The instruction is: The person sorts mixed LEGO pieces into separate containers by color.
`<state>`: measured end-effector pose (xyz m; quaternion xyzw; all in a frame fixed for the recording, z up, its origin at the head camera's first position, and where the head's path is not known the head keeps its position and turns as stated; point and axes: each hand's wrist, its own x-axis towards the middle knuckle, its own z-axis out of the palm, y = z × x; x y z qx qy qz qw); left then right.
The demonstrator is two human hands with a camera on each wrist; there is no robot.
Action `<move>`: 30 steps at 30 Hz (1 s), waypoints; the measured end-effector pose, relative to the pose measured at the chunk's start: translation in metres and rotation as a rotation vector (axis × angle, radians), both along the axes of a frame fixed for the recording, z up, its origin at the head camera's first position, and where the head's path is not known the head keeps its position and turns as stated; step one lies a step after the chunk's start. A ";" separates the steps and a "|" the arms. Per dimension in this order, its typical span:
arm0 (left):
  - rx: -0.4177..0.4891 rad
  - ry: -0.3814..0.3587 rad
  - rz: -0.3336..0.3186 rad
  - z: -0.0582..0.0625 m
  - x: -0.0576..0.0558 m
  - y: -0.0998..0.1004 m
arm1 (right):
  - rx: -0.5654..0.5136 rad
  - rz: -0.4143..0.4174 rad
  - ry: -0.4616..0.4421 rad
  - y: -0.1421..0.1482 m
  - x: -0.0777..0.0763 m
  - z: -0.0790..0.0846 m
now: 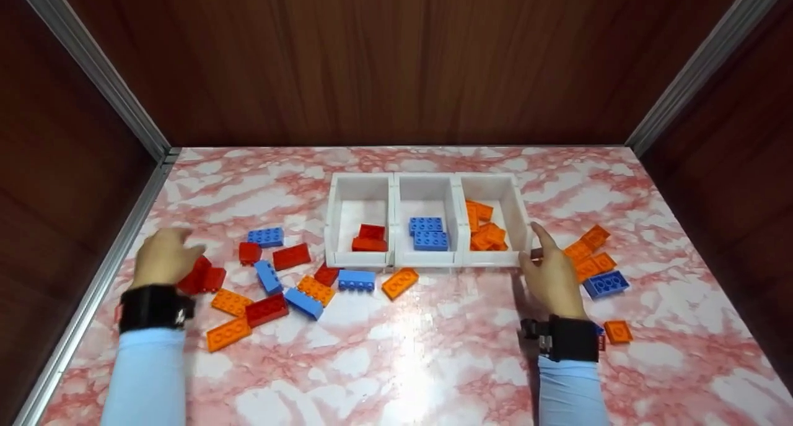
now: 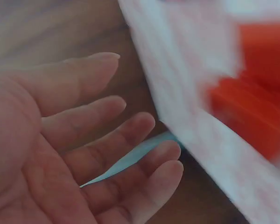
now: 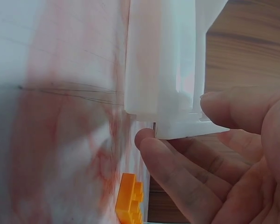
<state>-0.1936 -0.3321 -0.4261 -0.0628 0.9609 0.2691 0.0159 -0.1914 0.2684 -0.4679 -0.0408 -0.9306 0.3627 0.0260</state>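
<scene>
At the far left, my left hand (image 1: 162, 257) hovers beside several red bricks (image 1: 201, 276). Its palm holds nothing in the left wrist view, where the fingers (image 2: 144, 126) are loosely extended and the red bricks (image 2: 256, 112) look blurred. My right hand (image 1: 553, 277) grips the near right corner of the right white bin (image 1: 519, 218). In the right wrist view the thumb (image 3: 233, 109) meets the bin's (image 3: 177, 126) rim, while the other fingers lie against its side. Orange bricks (image 1: 487, 234) lie inside that bin.
The left bin (image 1: 330, 228) holds red bricks and the middle bin (image 1: 396, 221) blue ones. Red, blue and orange bricks (image 1: 230, 303) are scattered left of and before the bins. Orange bricks (image 1: 588, 246) and a blue brick (image 1: 606, 283) lie right of my right hand.
</scene>
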 end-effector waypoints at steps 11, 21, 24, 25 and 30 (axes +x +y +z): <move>0.072 -0.035 0.141 -0.039 0.028 -0.027 | 0.022 0.003 0.044 0.001 0.000 -0.003; 0.124 -0.086 0.103 -0.042 0.029 -0.023 | 0.005 0.016 0.048 0.000 0.000 -0.003; 0.122 -0.089 0.103 -0.042 0.028 -0.022 | 0.002 0.021 0.055 0.000 -0.001 -0.004; 0.120 -0.087 0.103 -0.041 0.028 -0.021 | 0.001 0.023 0.059 0.000 -0.001 -0.004; 0.100 -0.005 0.102 -0.027 0.026 -0.009 | 0.002 0.029 0.071 0.001 -0.001 -0.004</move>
